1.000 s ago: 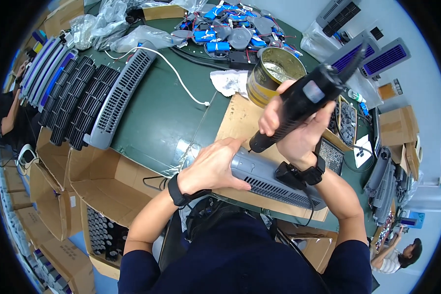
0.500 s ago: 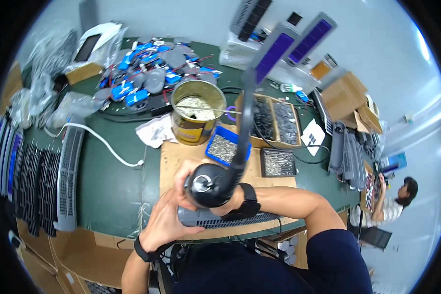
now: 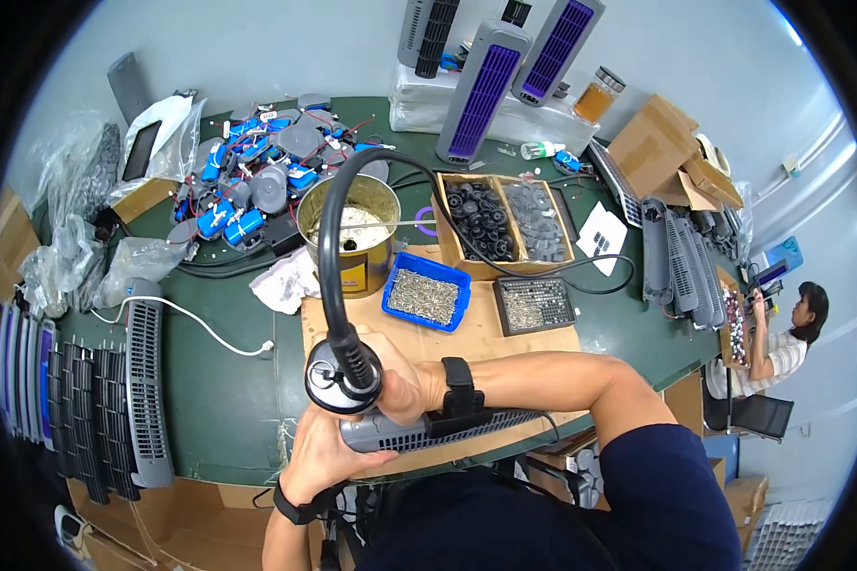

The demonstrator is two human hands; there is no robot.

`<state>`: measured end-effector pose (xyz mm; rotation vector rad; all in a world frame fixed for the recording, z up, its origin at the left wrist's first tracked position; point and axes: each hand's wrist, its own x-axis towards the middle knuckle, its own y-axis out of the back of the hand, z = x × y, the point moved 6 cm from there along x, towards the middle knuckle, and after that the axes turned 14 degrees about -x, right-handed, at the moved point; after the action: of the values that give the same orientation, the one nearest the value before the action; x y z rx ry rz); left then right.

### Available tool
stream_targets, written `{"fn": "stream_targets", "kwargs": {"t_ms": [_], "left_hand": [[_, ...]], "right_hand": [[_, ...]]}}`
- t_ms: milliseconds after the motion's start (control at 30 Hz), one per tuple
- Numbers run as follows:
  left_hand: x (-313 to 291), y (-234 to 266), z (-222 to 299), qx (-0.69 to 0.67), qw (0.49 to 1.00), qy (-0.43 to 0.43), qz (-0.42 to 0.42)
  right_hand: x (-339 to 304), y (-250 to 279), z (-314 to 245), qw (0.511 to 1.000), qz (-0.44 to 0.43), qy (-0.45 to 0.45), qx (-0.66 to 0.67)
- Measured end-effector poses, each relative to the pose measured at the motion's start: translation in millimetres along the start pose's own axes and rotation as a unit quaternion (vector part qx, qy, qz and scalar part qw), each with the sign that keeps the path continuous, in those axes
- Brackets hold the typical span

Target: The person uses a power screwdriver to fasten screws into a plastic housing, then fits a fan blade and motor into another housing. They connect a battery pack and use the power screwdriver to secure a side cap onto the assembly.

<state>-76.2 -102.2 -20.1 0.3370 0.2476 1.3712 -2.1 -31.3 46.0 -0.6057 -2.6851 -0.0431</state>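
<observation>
My right hand [image 3: 402,383] is wrapped round a black electric screwdriver [image 3: 345,375], seen from above with its cable rising from the top. The tool stands over the left end of a long grey slatted tower fan housing [image 3: 459,434], which lies on a cardboard sheet at the bench's near edge. Its tip is hidden beneath the hand and the tool body. My left hand [image 3: 322,455] grips the same end of the housing, thumb along the near side and fingers on the far side. A blue tray [image 3: 427,325] of small screws sits just beyond.
A yellow can [image 3: 379,263] with a rod across it stands beyond the hands. Right of it are a divided box of black and grey parts [image 3: 476,263] and a black screw tray [image 3: 535,328]. Slatted housings [image 3: 147,400] stand at left. A person [image 3: 776,347] sits far right.
The screwdriver and my right hand have shifted left, to the left end of the housing. My left hand keeps its grip there. The whole view has also shifted slightly.
</observation>
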Motion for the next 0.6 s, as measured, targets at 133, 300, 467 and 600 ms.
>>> {"fn": "stream_targets", "kwargs": {"t_ms": [133,300,467,600], "left_hand": [[2,-1,3,0.019,1.0,0.008,0.013],[4,-6,10,0.014,1.0,-0.003,0.011],[-7,-9,24,0.049,0.996,-0.06,0.037],[-11,-20,37,0.112,0.984,-0.133,0.028]], "right_hand": [[-4,10,2,0.999,0.049,0.013,-0.012],[-32,84,-73,0.966,0.247,0.04,-0.06],[-148,204,-140,0.735,0.477,-0.199,-0.438],[-302,280,-116,0.517,0.412,-0.355,-0.661]]}}
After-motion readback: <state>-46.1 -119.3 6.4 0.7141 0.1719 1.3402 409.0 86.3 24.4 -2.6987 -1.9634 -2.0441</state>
